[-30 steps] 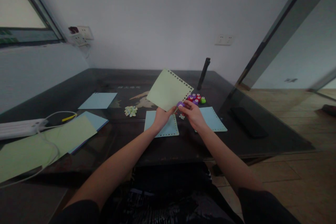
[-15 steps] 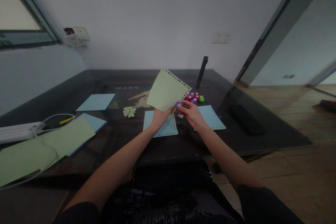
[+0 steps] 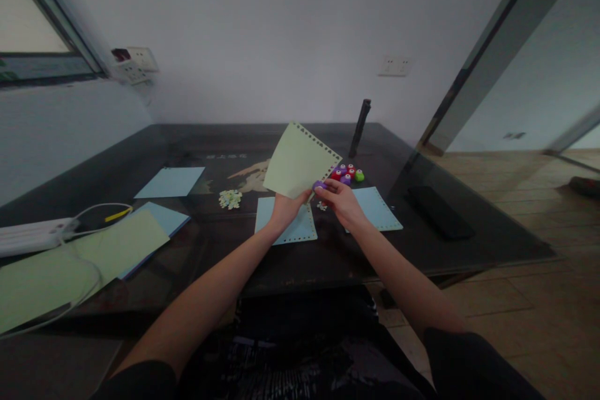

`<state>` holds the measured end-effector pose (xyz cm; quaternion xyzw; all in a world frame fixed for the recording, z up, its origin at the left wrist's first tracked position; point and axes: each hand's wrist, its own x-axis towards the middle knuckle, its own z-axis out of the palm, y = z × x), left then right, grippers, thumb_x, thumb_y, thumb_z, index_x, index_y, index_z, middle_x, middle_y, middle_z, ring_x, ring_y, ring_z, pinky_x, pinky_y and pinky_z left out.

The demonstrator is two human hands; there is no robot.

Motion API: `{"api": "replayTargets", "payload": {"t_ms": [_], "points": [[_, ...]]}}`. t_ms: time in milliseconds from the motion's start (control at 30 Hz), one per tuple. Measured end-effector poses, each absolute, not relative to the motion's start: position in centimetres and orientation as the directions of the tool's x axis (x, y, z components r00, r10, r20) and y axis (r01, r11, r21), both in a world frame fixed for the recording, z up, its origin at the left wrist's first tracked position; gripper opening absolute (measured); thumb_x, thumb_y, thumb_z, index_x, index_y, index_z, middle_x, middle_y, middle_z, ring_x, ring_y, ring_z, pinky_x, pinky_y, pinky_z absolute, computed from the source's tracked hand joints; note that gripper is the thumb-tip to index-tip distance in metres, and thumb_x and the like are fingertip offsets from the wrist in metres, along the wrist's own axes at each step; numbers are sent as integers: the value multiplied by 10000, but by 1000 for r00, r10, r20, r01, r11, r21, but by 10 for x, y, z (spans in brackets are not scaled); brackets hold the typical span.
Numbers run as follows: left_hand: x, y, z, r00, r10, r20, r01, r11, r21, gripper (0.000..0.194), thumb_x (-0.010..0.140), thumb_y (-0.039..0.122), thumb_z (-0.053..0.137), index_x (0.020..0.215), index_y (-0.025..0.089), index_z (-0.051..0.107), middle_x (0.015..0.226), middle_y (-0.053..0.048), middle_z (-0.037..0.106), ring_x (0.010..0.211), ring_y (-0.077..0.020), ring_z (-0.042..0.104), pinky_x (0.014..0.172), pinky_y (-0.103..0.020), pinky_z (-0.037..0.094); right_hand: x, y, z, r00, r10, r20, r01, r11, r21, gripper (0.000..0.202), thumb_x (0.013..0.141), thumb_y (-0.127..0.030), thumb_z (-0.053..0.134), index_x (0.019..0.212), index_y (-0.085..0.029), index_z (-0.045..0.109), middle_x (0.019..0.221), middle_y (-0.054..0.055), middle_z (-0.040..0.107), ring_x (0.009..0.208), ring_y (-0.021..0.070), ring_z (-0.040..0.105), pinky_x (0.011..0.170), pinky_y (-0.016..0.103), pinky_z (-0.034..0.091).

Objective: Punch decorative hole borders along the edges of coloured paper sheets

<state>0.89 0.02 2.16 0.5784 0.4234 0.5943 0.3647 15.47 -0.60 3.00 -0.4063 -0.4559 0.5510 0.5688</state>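
My left hand is closed on the lower edge of a pale green paper sheet, holding it up and tilted above the table. Punched holes run along two of the sheet's edges. In my right hand is a small purple craft punch, pinched at the sheet's lower right edge. Below the hands lie a light blue sheet and another blue sheet, both with holes along their edges. A few tiny paper cut-outs lie between them. Several red, purple and green punches cluster just behind my right hand.
A pile of paper cut-outs lies left of centre. Further left are a blue sheet, stacked green paper and a white power strip with a cable. A black upright stick stands behind; a flat black object lies right.
Both hands, the green sheet and the purple punch stay almost where they were. The whole view has shifted very slightly.
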Motion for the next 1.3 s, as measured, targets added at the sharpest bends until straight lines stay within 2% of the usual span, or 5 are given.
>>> {"api": "replayTargets", "payload": {"t_ms": [367,767,1000,1300], "points": [[9,1,22,-86,930,359,52,-355,933,315,649,177,708,963,180,685,914,-60,725,1063,-212,612,1016,-362,387,154,-5,30,-7,998,63,-259,59,-964,402,502,-359,831,811,-186,642,798,14,687,660,137,610,514,225,427],[10,-3,27,-27,923,383,88,-379,921,318,688,167,672,1006,173,674,945,-72,723,1075,-216,603,1026,-382,371,154,-2,26,23,998,57,-270,62,-961,386,500,-355,838,777,-186,630,754,-1,676,627,121,592,523,223,417],[10,-5,30,-37,933,359,50,-357,933,334,674,167,693,1008,169,674,948,-75,725,1058,-217,613,1015,-369,386,155,-1,25,20,997,77,-266,79,-961,405,487,-385,843,768,-189,626,756,4,676,636,131,593,538,238,423],[9,1,21,12,921,389,160,-386,908,312,731,191,646,1042,157,664,1054,-75,704,1139,-211,569,1041,-371,364,155,2,23,15,994,106,-284,106,-953,387,469,-361,855,725,-185,624,708,-12,677,603,116,582,529,223,417]]}}
